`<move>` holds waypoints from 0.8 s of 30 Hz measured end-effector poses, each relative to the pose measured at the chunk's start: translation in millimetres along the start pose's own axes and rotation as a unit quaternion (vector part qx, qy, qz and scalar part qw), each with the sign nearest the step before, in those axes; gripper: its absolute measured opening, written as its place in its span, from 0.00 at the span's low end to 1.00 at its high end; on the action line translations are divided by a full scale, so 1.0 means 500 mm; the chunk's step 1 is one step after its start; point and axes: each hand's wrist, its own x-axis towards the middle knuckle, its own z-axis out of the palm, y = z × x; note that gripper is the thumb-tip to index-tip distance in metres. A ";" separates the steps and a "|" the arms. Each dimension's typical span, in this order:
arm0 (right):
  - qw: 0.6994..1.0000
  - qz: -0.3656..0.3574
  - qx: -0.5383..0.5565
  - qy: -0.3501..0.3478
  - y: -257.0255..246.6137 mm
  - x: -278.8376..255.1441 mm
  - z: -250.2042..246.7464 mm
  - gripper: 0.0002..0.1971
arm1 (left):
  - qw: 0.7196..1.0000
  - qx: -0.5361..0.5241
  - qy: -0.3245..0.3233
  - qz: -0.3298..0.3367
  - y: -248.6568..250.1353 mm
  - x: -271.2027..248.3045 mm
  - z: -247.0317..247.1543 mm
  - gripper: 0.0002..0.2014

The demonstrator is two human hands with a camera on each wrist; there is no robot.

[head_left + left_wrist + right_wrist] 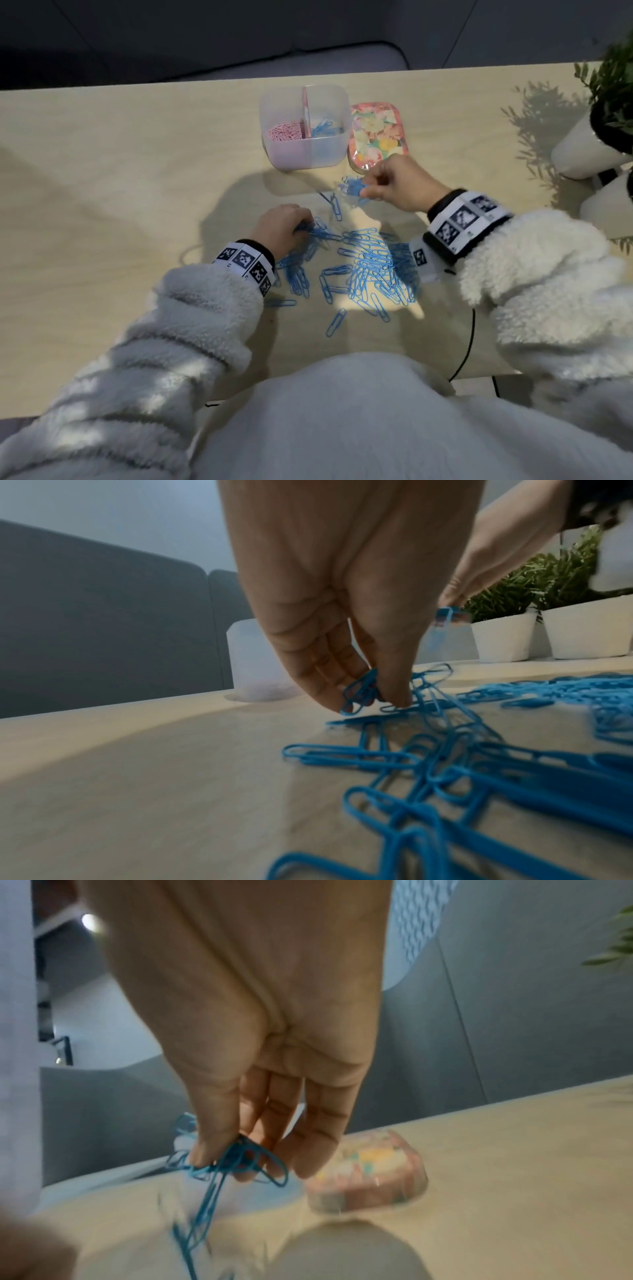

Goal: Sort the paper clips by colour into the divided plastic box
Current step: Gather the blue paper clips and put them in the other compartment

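Observation:
A pile of blue paper clips (371, 263) lies on the wooden table in front of me. The clear divided box (305, 126) stands behind it, with pink clips (284, 132) in its left half and blue clips (322, 128) in its right half. My left hand (284, 228) is down at the pile's left edge and pinches a few blue clips (359, 693) between thumb and fingers. My right hand (394, 186) is raised above the table, near the box's front right corner, and holds a bunch of blue clips (232, 1161), some dangling.
The box's floral lid (378, 132) lies just right of the box, behind my right hand. White plant pots (589, 147) stand at the table's right end. A black cable (469, 342) runs over the near edge. A dark sofa is beyond the table.

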 end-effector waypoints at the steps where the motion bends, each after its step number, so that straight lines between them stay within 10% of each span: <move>1: 1.000 -0.003 -0.003 0.004 -0.005 0.017 -0.020 0.06 | 1.000 -0.005 -0.001 -0.001 -0.002 -0.003 -0.002 0.12; 14: 0.995 0.063 -0.054 0.059 -0.099 0.229 -0.081 0.12 | 0.994 -0.075 0.079 0.012 0.007 0.010 -0.040 0.07; 24: 0.974 0.020 0.118 0.194 -0.052 0.163 -0.070 0.13 | 0.959 -0.166 0.223 -0.060 0.054 0.147 -0.155 0.06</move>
